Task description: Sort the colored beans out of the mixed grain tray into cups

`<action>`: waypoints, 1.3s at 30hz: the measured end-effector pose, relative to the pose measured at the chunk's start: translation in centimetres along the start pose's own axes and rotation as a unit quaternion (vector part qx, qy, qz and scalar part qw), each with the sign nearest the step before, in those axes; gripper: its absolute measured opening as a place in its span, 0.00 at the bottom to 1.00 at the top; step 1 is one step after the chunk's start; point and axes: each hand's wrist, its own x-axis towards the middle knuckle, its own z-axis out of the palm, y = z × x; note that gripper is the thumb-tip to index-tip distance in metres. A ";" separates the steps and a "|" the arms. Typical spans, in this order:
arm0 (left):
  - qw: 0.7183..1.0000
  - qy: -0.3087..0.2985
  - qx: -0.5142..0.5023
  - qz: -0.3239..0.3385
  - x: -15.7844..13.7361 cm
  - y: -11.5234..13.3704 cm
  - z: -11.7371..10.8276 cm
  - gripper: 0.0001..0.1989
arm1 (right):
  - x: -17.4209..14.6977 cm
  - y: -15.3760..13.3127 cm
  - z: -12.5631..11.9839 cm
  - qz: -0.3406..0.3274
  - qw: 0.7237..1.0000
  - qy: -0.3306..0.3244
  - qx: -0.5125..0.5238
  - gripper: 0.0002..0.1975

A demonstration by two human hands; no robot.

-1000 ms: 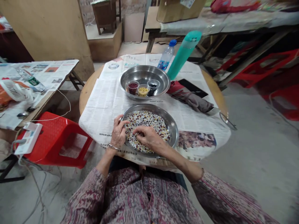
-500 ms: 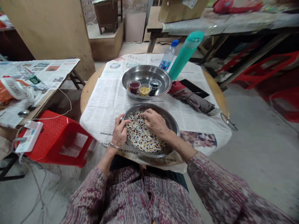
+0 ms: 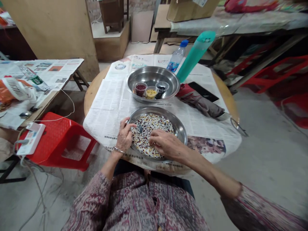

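Observation:
A shallow steel basin (image 3: 181,125) in front of me holds a mix of white grains (image 3: 155,122) with red, yellow and dark beans. My left hand (image 3: 125,136), a bracelet at its wrist, grips the basin's left rim, its fingers reaching over the edge. Inside, my right hand (image 3: 166,143) is low on the mix with fingers curled together; what they pinch is hidden. Behind stands a second steel basin (image 3: 154,73) with three clear cups: red beans (image 3: 141,88), yellow beans (image 3: 151,93) and black beans (image 3: 161,90).
Newspaper (image 3: 103,102) covers the round table. A water bottle (image 3: 176,57), a tall teal bottle (image 3: 196,57), a folded umbrella (image 3: 202,104) and a black tablet-like slab (image 3: 203,91) lie or stand beyond. A red stool (image 3: 55,138) bearing a power strip (image 3: 31,139) is at left.
My right hand has moved from the far part of the mix toward me, its forearm swinging right. My left hand stays at the rim. The view has shifted slightly.

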 end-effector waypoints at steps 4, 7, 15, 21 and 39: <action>1.000 0.002 -0.001 -0.006 0.0 0.0 0.0 0.18 | -2.1 -1.7 0.7 -0.001 0.997 -0.052 0.058 0.12; 1.000 -0.002 -0.006 -0.007 0.0 0.1 0.0 0.18 | -1.8 -1.7 2.1 -0.003 0.998 -0.035 0.050 0.14; 1.000 0.004 0.001 -0.008 0.0 0.0 0.0 0.18 | 1.7 2.9 0.7 0.118 0.979 0.148 -0.070 0.17; 1.000 0.003 0.001 -0.004 0.0 -0.1 0.0 0.19 | 1.6 3.8 1.4 0.225 0.960 0.150 -0.068 0.16; 1.000 -0.008 -0.001 -0.013 -0.2 0.0 -0.1 0.19 | 2.0 5.4 2.1 0.154 0.965 0.207 -0.035 0.12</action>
